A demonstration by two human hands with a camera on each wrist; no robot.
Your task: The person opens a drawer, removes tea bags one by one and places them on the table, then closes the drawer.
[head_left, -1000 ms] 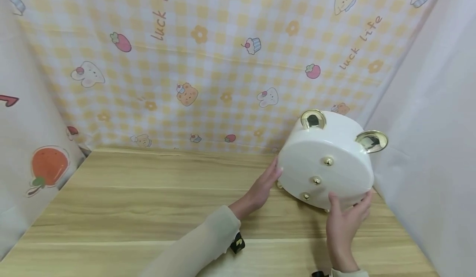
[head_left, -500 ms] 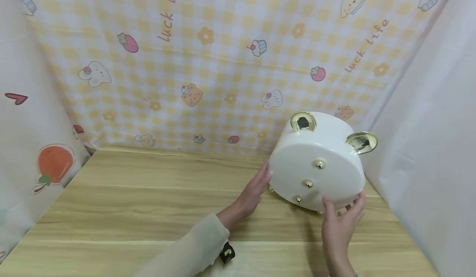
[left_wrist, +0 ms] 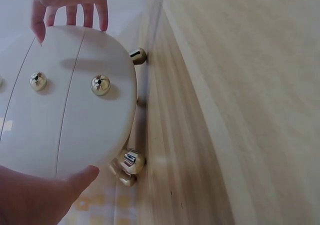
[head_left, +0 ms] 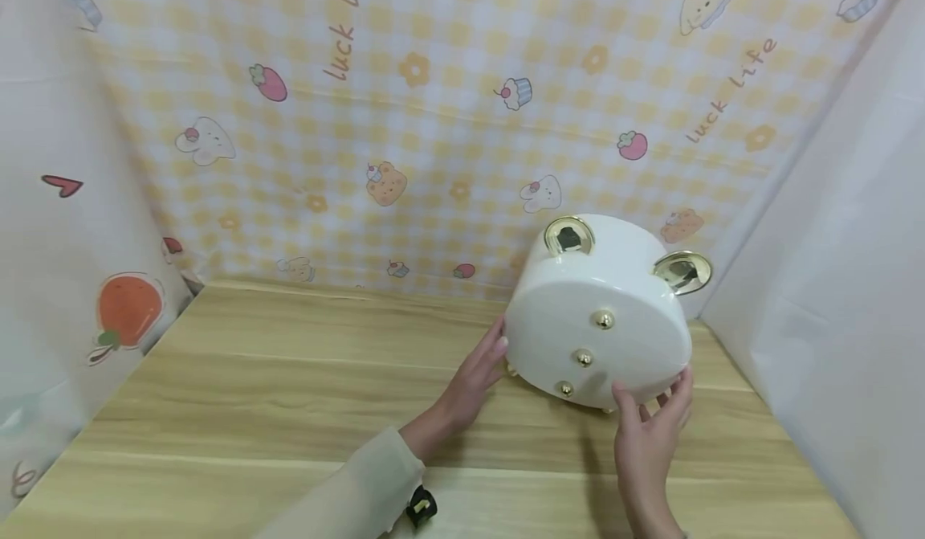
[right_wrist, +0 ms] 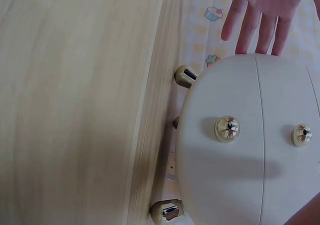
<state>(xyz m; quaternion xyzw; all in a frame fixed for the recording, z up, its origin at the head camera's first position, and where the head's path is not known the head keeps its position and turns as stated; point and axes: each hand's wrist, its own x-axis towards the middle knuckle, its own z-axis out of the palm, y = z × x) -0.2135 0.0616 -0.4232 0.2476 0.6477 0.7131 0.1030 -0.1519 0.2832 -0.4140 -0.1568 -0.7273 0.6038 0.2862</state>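
A white, rounded cabinet [head_left: 556,306] with gold ears, three gold knobs and gold feet stands tilted in the head view, at the right back of the table. Seams across its front show in both wrist views. My left hand [head_left: 473,378] lies along its left side, fingers nearly straight and thumb by the front edge. Those straight fingers reach the cabinet's side in the right wrist view. At the lower right edge, my right hand [head_left: 646,443] holds the cabinet, thumb over the front and bent fingers at the side. The cabinet's back is hidden.
The wood-grain table [head_left: 289,394] runs under the cabinet to the back wall. Behind it hangs a yellow checked cloth [head_left: 433,137] with cartoon prints. White cloth walls [head_left: 838,282] stand at both sides. A black strap [head_left: 421,507] is on the left wrist.
The cabinet has shifted left against the cloth and table, with both hands moving along on its sides. The head view has also swung slightly left.
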